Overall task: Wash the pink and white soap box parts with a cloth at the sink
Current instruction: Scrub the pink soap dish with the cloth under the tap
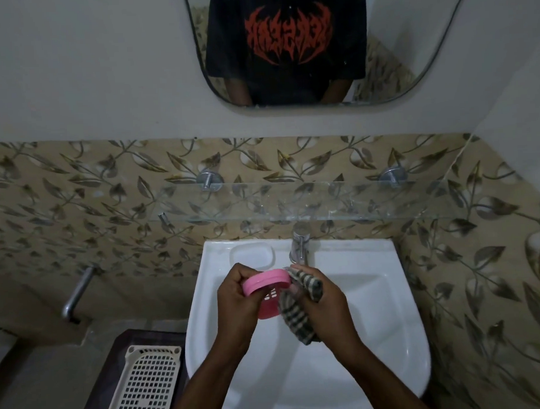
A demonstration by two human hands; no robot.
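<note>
My left hand [240, 300] grips a pink soap box part [265, 282] over the white sink [373, 307]. A second pink piece with slots [270, 307] shows just below it, in the same hand. My right hand [324, 303] holds a checked grey and cream cloth [297, 313] bunched against the right end of the pink part. The cloth's loose end hangs down into the basin. No white soap box part is visible to me.
A chrome tap [299, 243] stands at the back of the sink, just behind my hands. A glass shelf [293, 203] juts out above it. A cream perforated basket [146, 386] lies on a dark stand to the left. A metal pipe [77, 293] sticks out from the left wall.
</note>
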